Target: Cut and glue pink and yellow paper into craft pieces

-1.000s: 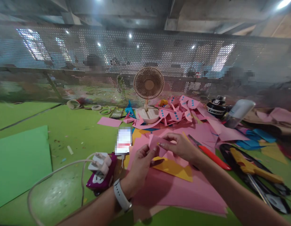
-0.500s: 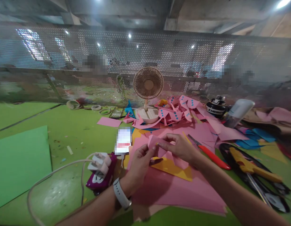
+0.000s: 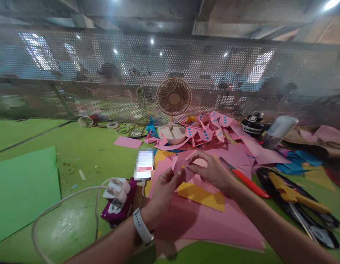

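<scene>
A small folded piece of pink paper (image 3: 180,165) is held up between both hands. My left hand (image 3: 165,187) pinches its lower left side between thumb and fingers. At its right edge, my right hand (image 3: 207,169) grips it with thumb and forefinger. Below the hands lie large pink sheets (image 3: 214,223) with a yellow paper strip (image 3: 203,196) on top. A red-handled cutting tool (image 3: 249,182), its dark blade pointing up and left, rests just right of the right hand.
A lit phone (image 3: 144,165) and a purple power strip with white plugs (image 3: 117,201) stand at the left. A small fan (image 3: 174,97) rises behind, beside a pile of pink folded paper (image 3: 205,128). A yellow glue gun (image 3: 296,194) lies at the right; green paper (image 3: 24,190) lies far left.
My right hand's fingers have shifted slightly right along the pink paper, and its forefinger now arches more. My left hand stays nearly in place, still pinching the paper.
</scene>
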A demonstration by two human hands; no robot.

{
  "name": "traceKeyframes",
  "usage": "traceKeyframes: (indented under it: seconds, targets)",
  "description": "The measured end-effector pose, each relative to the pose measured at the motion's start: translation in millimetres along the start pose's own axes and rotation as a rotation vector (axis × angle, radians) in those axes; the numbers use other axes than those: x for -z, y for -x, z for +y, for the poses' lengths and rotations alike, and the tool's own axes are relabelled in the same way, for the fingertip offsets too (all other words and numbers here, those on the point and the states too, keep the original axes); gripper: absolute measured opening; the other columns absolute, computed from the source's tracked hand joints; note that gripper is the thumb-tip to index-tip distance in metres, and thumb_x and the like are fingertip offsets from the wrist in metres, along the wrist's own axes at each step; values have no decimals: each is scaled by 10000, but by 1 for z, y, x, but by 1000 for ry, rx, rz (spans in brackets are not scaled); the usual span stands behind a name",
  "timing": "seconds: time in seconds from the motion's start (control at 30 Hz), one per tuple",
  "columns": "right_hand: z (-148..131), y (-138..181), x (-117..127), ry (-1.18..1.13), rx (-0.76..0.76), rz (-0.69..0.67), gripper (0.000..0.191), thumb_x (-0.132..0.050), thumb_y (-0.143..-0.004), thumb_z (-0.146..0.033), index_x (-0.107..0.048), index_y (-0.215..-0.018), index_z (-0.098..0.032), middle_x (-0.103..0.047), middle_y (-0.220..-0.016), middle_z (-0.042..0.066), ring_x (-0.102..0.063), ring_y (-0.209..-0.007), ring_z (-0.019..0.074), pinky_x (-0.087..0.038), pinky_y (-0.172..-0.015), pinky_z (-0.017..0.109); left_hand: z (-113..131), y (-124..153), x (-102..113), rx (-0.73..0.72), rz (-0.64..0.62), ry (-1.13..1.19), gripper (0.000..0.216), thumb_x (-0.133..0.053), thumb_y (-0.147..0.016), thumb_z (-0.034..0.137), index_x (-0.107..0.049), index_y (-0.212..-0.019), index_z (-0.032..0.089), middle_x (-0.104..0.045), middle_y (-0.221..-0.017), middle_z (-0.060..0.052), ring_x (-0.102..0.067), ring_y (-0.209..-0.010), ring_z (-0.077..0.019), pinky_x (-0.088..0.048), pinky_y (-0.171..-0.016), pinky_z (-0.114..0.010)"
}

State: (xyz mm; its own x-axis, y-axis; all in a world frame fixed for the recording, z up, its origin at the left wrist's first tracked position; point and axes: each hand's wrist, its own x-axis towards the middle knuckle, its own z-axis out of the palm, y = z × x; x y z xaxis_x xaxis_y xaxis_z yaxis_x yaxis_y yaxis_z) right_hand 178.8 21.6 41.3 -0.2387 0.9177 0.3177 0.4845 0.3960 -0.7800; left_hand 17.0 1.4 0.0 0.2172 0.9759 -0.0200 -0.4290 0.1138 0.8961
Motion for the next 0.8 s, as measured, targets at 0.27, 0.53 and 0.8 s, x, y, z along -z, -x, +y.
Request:
traceKeyframes:
  seconds: [0.27,0.53,0.8]
  targets:
    - [0,1,2,57,68,-17,89,-617,-750,-267,-651,-789,-194,-654,-910,41,-580,-886,193,-420,-825,329,-1,1,1,-10,-29,2,235,-713,-691,353,-635,-728,134,-585,-708,-8,-512,-668,-106,-410,-684,-250]
    - [-1,3,-4,56,69,15,76,-627,-727,-237,-661,-782,-198,-650,-971,67,-573,-942,215,-427,-858,366,-4,-2,4,-44,-16,-27,210,-693,-716,332,-654,-759,130,-624,-754,-36,-540,-720,-137,-424,-729,-286]
    - [-5,8,-11,110,94,90,88,-629,-729,-233,-655,-810,-210,-664,-928,55,-578,-925,217,-429,-860,373,2,2,0,-107,43,-103,215,-685,-717,350,-673,-750,138,-661,-759,-48,-574,-739,-163,-420,-744,-294]
